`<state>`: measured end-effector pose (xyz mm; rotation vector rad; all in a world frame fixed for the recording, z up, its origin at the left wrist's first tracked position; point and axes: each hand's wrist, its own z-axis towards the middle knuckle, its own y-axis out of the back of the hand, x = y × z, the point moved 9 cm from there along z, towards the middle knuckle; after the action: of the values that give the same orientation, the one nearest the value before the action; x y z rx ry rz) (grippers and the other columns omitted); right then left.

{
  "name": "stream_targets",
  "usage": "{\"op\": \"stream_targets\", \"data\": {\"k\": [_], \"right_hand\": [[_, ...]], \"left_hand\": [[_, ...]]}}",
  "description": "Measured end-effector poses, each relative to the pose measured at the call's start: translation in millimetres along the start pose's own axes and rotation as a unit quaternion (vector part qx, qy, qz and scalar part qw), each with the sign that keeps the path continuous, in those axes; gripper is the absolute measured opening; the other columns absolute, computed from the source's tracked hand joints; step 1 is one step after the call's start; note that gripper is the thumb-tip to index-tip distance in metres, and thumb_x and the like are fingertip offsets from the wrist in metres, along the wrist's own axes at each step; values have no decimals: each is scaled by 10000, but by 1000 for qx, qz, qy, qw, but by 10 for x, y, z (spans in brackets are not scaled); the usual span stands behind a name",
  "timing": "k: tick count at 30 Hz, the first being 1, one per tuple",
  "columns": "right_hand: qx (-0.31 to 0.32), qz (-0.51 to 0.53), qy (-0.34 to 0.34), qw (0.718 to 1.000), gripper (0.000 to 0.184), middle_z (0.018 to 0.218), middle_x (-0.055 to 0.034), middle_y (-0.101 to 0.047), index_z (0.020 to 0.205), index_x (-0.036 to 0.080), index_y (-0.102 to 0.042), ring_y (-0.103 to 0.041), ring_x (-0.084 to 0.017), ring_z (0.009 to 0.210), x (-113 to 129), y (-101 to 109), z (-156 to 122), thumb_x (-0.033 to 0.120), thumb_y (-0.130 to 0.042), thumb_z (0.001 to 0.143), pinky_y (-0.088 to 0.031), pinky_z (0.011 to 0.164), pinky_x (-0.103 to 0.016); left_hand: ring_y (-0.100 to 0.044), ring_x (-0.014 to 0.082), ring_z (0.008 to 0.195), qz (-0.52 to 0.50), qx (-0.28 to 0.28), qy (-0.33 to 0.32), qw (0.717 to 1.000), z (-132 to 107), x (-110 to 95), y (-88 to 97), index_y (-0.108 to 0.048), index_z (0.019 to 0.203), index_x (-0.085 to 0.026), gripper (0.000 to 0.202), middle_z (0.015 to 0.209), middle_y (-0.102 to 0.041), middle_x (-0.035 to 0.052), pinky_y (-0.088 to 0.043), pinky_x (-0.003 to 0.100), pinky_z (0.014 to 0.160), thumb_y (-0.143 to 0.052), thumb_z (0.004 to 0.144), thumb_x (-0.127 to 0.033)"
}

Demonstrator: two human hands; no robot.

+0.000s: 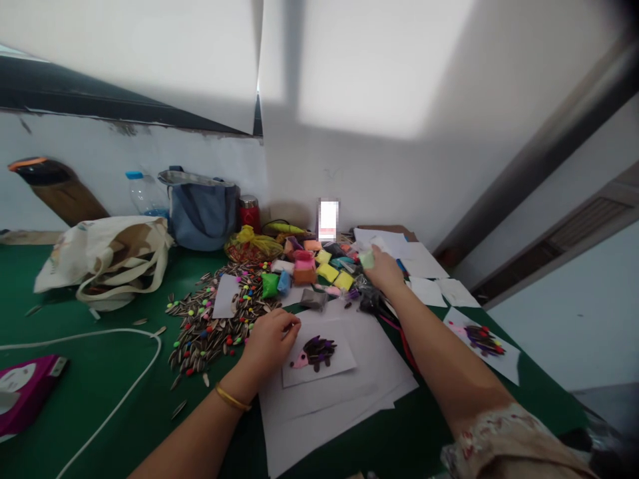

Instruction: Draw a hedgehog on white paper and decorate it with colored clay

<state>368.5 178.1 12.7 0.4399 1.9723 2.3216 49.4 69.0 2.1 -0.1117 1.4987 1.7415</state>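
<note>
Head view: A person's right hand (384,271) grips a pale green packet (367,260) toward the green counter's (114,366) back edge, among colored packets (328,272). The left hand (272,339) curls loosely, its hold unclear, beside a hedgehog card (319,354) on white sheets (344,396); another hedgehog card (483,340) lies by the counter's right edge.

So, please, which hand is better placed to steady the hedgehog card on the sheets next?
Probably the left hand: it's beside that card, while the right hand holds a pale green packet.

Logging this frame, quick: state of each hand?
Left hand: fingers curled; whether holding anything can't be told.
Right hand: closed on a pale-green squarish packet.
</note>
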Motion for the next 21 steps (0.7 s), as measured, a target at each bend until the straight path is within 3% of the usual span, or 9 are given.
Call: {"op": "stream_targets", "data": {"k": [2,4,8,10,14,18,21], "right_hand": [[-95,50,9,994,780,1262,-201,-556,1509,112,-242,-534,-336,1174,47,243,-107,238,-581,818,-438,966,-407],[-153,124,71,978,733,1260,-182,-538,1483,116,-299,-517,-315,1193,228,441,-313,207,-572,809,-436,999,-405],[-96,228,273,929,671,1264,-101,-532,1438,238,-397,-491,-271,1225,907,579,-1003,165,-580,797,-417,1056,-429],[-44,253,319,912,663,1279,-84,-514,1441,276,-399,-503,-243,1211,1184,566,-1357,133,-557,813,-423,1056,-407],[19,254,340,905,669,1279,-87,-516,1428,267,-433,-484,-243,1219,1507,498,-1771,96,-557,793,-414,1066,-405],[34,249,339,906,702,1274,-95,-528,1450,266,-412,-484,-249,1212,1609,443,-1844,109,-586,788,-419,1048,-409],[28,253,337,906,751,1276,-111,-532,1443,265,-423,-488,-296,1199,1605,388,-1830,264,-730,758,-433,1011,-462]], "left_hand": [[-602,189,808,-8,-8,-1,1000,-3,-11,21,-698,891,-202,170,853,-641,40,-460,320,761,-541,912,-262],[-598,190,818,-24,-22,1,999,-12,-23,58,-691,901,-207,163,854,-634,38,-465,326,768,-546,915,-281],[-596,190,846,-95,-76,7,993,-59,-51,159,-660,975,-207,167,901,-630,40,-481,329,778,-596,897,-340],[-604,182,850,-145,-102,12,984,-88,-60,193,-635,1063,-211,227,953,-641,44,-494,313,760,-614,889,-355],[-625,177,855,-201,-124,37,971,-114,-50,199,-626,1120,-221,258,992,-667,48,-500,281,704,-596,897,-348],[-634,170,791,-239,-121,72,961,-100,-2,188,-678,997,-204,203,904,-688,40,-501,281,695,-560,904,-340],[-626,160,691,-301,-90,111,943,-84,39,129,-686,898,-186,207,773,-682,20,-493,269,633,-567,877,-355]]}}
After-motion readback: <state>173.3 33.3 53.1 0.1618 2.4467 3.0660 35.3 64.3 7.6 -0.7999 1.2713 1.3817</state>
